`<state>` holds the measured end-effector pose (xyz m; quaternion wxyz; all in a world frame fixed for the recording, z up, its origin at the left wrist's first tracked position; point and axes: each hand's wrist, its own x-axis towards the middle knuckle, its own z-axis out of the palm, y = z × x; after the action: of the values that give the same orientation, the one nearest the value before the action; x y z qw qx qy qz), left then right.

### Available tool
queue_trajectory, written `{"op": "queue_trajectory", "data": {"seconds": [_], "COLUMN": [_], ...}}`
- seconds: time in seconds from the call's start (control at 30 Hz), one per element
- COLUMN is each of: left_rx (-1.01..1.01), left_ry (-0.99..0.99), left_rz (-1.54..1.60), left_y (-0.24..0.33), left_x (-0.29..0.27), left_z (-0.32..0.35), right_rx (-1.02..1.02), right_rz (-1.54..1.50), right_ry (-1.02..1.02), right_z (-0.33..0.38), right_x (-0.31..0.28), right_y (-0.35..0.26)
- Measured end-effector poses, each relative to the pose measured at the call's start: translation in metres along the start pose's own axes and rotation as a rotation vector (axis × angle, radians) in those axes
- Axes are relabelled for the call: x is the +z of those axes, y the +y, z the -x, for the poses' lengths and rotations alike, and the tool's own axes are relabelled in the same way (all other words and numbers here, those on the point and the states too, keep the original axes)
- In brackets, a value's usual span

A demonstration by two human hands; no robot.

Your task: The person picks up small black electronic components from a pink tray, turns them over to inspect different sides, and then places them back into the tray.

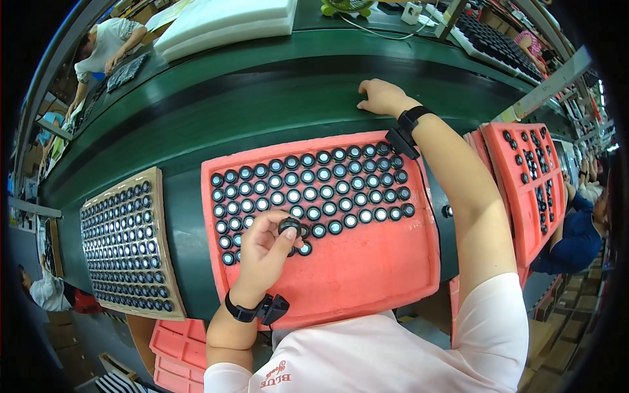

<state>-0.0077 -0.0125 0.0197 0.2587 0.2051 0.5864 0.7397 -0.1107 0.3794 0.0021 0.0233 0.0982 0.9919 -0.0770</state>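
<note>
Several rows of round black pieces (324, 174) in a pink tray (367, 268), partly filled: work, we judge, remains.
From the tray's centre, we see bare pink at four to six o'clock. At eight, our left hand (261, 254) pinches a single black piece (289, 226) between its fingers above the tray; beyond one, our right hand's (385, 97) fingers curl apart, nothing visible in them, over the green surface (262, 121).
</note>
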Motion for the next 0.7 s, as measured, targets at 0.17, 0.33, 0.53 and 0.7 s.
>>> {"op": "queue_trajectory", "data": {"seconds": [0.17,0.33,0.53,0.7], "left_rx": [0.036,0.034,0.05,0.027], "left_ry": [-0.028,-0.063,-0.063,-0.061], "left_rz": [0.008,-0.045,-0.121,-0.12], "left_y": [-0.005,-0.007,-0.014,-0.016], "left_x": [-0.005,-0.007,-0.007,-0.003], "left_z": [0.002,0.002,0.007,0.004], "right_rx": [0.051,-0.076,-0.068,-0.109], "right_rz": [0.006,-0.249,-1.324,-1.693], "right_ry": [-0.119,0.041,-0.062,-0.119], "right_z": [-0.011,0.013,0.107,0.183], "right_x": [0.009,-0.01,-0.038,-0.014], "right_y": [0.002,-0.009,-0.088,-0.134]}}
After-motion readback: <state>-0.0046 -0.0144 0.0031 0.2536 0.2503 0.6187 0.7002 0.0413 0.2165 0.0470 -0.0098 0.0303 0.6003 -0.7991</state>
